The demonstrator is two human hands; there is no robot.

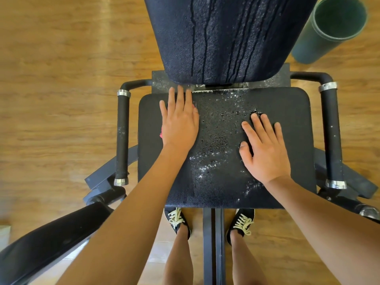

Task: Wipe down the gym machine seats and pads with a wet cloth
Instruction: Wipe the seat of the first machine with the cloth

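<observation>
Both forearms are bare right up to the lower edge of the view, with no sleeve, watch, band or ring on either. The left hand [180, 122] and the right hand [265, 149] have short, plain nails and wear no gloves. Below the hands, the legs are bare from the shins down to the ankles. On the feet are low dark sneakers, the left shoe [177, 220] and the right shoe [243, 222], each laced with pale, cream-coloured laces tied in loose bows.
</observation>
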